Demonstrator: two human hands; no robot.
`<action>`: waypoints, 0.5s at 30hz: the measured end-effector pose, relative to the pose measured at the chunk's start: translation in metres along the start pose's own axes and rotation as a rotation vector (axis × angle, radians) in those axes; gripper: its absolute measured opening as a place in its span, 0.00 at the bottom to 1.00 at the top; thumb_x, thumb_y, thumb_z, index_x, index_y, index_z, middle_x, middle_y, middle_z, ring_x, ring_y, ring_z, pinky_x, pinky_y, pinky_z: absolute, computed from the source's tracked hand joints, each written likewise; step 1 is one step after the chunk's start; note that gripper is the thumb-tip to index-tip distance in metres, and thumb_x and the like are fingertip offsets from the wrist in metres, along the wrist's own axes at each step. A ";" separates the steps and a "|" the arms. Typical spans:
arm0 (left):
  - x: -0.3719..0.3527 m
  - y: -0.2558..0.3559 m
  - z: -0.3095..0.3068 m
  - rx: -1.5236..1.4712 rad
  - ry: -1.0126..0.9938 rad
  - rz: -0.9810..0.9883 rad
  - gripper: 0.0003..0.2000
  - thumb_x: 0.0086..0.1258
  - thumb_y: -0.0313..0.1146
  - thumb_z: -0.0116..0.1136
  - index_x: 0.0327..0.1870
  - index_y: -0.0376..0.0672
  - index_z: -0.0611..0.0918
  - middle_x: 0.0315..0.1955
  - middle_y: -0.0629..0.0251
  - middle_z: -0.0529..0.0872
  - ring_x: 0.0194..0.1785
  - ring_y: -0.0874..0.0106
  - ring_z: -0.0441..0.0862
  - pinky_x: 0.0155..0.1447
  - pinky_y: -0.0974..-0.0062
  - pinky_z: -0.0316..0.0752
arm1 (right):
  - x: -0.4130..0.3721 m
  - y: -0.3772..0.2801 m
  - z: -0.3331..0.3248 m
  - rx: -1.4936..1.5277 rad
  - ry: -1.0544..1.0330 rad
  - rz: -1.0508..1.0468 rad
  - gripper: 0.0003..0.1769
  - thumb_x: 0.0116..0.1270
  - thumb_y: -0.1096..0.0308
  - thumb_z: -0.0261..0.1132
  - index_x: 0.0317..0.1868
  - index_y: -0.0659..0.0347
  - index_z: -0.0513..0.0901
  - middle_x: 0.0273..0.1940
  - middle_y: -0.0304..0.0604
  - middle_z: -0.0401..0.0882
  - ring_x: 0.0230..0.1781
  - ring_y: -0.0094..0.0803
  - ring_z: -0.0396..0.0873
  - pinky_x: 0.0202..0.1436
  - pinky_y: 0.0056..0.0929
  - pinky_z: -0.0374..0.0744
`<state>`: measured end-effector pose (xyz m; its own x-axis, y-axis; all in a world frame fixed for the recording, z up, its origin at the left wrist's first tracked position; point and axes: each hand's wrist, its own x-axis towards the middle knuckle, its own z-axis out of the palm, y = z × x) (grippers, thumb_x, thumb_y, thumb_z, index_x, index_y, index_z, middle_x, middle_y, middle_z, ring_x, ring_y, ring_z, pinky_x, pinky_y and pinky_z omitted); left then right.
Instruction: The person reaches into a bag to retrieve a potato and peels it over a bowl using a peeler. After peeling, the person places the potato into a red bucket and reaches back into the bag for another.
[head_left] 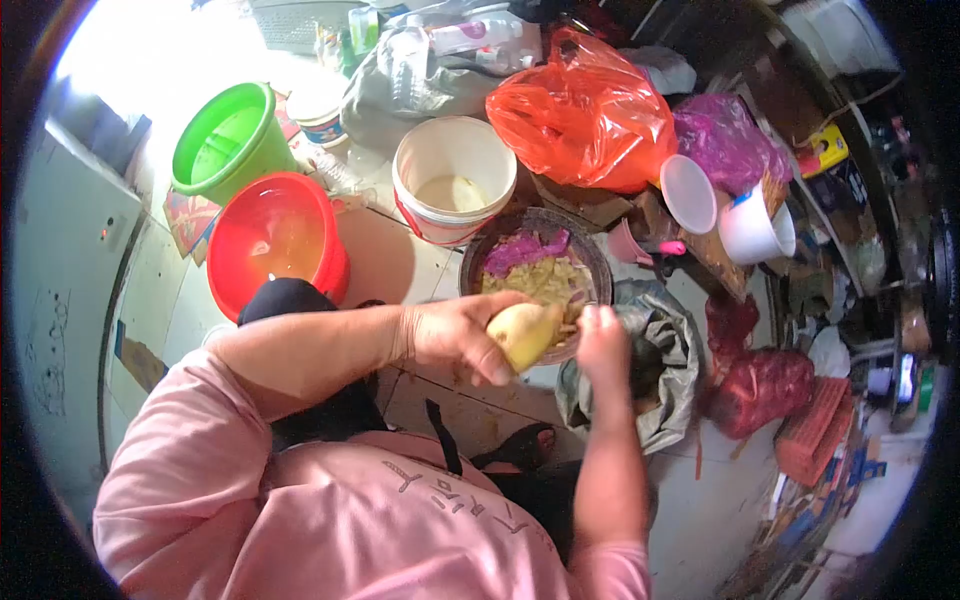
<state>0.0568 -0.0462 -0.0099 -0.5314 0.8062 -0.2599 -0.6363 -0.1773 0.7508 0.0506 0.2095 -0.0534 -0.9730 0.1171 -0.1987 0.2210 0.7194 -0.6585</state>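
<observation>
My left hand (455,335) is wrapped round a pale yellow potato (525,334), its surface bare and smooth at the near end. Close to its right side is my right hand (604,345), closed and blurred. A small thing seems to be in its fingers, but I cannot make it out. Both hands are above the near edge of a dark round basin (480,245). Yellowish peelings (540,277) and a purple scrap (540,247) lie in that basin. Just right of it, partly under my right forearm, is an open grey-green sack (672,335) with a dark inside.
Behind the basin stands a white bucket (410,185). A red basin (225,250) of liquid and a green bucket (265,135) are to the left. Red (590,120) and purple (730,140) plastic bags lie at the back right, near a white tub (750,232). Bricks (815,430) are far right.
</observation>
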 end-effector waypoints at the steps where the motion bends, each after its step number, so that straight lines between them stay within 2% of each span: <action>1: -0.002 -0.002 0.004 -0.018 -0.003 -0.024 0.46 0.50 0.20 0.73 0.72 0.46 0.60 0.46 0.63 0.79 0.44 0.69 0.81 0.37 0.75 0.81 | 0.005 0.007 -0.004 -0.072 0.027 0.044 0.18 0.76 0.56 0.53 0.40 0.64 0.78 0.30 0.52 0.81 0.32 0.42 0.80 0.38 0.37 0.76; 3: 0.000 -0.001 0.002 -0.017 0.021 0.001 0.46 0.50 0.20 0.74 0.71 0.46 0.61 0.45 0.63 0.79 0.44 0.69 0.82 0.36 0.75 0.80 | -0.004 0.001 -0.007 0.027 0.018 0.055 0.19 0.77 0.55 0.52 0.40 0.64 0.78 0.29 0.50 0.79 0.30 0.39 0.78 0.38 0.37 0.76; 4: 0.002 0.002 0.003 0.021 0.131 0.003 0.45 0.50 0.22 0.74 0.71 0.46 0.61 0.45 0.64 0.80 0.42 0.70 0.82 0.34 0.76 0.79 | -0.014 -0.006 -0.009 0.121 0.006 0.072 0.20 0.77 0.54 0.52 0.40 0.64 0.78 0.28 0.48 0.78 0.29 0.35 0.77 0.38 0.37 0.76; 5: 0.004 0.007 0.001 0.067 0.237 0.002 0.45 0.51 0.23 0.74 0.71 0.45 0.61 0.45 0.64 0.80 0.40 0.71 0.82 0.32 0.78 0.78 | -0.025 -0.012 -0.004 0.141 0.017 -0.154 0.19 0.77 0.53 0.54 0.42 0.63 0.78 0.27 0.45 0.75 0.29 0.30 0.75 0.37 0.37 0.76; 6: 0.005 0.004 -0.005 0.094 0.307 -0.036 0.43 0.52 0.26 0.74 0.71 0.45 0.62 0.42 0.65 0.82 0.36 0.75 0.81 0.30 0.80 0.76 | -0.039 -0.030 -0.003 0.159 -0.015 -0.181 0.18 0.77 0.54 0.54 0.43 0.63 0.78 0.31 0.53 0.78 0.33 0.45 0.78 0.39 0.42 0.77; 7: 0.007 0.005 -0.008 0.096 0.303 -0.039 0.43 0.52 0.26 0.74 0.71 0.45 0.62 0.42 0.65 0.82 0.36 0.75 0.81 0.30 0.80 0.76 | -0.053 -0.048 -0.002 0.178 -0.047 -0.210 0.17 0.76 0.55 0.54 0.44 0.63 0.77 0.35 0.60 0.81 0.38 0.60 0.81 0.40 0.47 0.77; 9: 0.011 0.006 -0.009 0.265 0.379 -0.123 0.41 0.53 0.28 0.73 0.70 0.44 0.63 0.39 0.67 0.82 0.33 0.77 0.80 0.29 0.81 0.75 | -0.069 -0.061 0.001 0.105 -0.109 -0.370 0.15 0.76 0.58 0.55 0.45 0.63 0.76 0.35 0.60 0.81 0.39 0.62 0.80 0.40 0.50 0.76; 10: 0.010 0.007 -0.007 0.284 0.366 -0.123 0.40 0.53 0.29 0.74 0.69 0.44 0.65 0.37 0.68 0.82 0.33 0.78 0.80 0.29 0.81 0.74 | -0.072 -0.059 0.007 -0.017 -0.046 -0.455 0.12 0.75 0.61 0.55 0.44 0.63 0.75 0.35 0.60 0.81 0.39 0.64 0.78 0.39 0.54 0.75; 11: 0.009 0.007 -0.007 0.283 0.363 -0.127 0.40 0.53 0.29 0.74 0.69 0.44 0.65 0.37 0.68 0.82 0.33 0.78 0.80 0.29 0.81 0.74 | -0.072 -0.056 0.008 -0.016 -0.046 -0.451 0.12 0.75 0.61 0.55 0.44 0.63 0.75 0.35 0.60 0.81 0.39 0.64 0.78 0.39 0.54 0.75; 13: 0.009 0.005 -0.006 0.107 0.233 -0.172 0.41 0.51 0.27 0.75 0.69 0.45 0.65 0.39 0.68 0.82 0.36 0.77 0.81 0.31 0.80 0.75 | -0.068 -0.052 0.007 -0.054 -0.003 -0.467 0.11 0.74 0.62 0.54 0.45 0.62 0.74 0.36 0.60 0.81 0.39 0.65 0.78 0.39 0.56 0.74; 14: 0.009 0.000 -0.005 0.108 0.228 -0.176 0.41 0.51 0.27 0.75 0.69 0.45 0.65 0.39 0.68 0.82 0.36 0.77 0.81 0.31 0.80 0.75 | -0.060 -0.049 0.005 -0.078 -0.033 -0.279 0.13 0.75 0.61 0.53 0.42 0.63 0.75 0.37 0.61 0.81 0.39 0.64 0.78 0.39 0.54 0.75; 15: 0.008 -0.006 -0.005 0.171 0.104 -0.100 0.42 0.51 0.27 0.76 0.69 0.44 0.65 0.40 0.68 0.82 0.38 0.76 0.80 0.33 0.79 0.76 | -0.037 -0.013 0.008 -0.346 -0.048 -0.442 0.15 0.75 0.59 0.51 0.40 0.64 0.75 0.35 0.61 0.81 0.38 0.63 0.79 0.39 0.54 0.75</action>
<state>0.0536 -0.0410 -0.0192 -0.5309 0.7510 -0.3927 -0.5894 0.0058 0.8078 0.0846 0.1900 -0.0436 -0.9623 -0.2719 0.0044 -0.2496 0.8765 -0.4117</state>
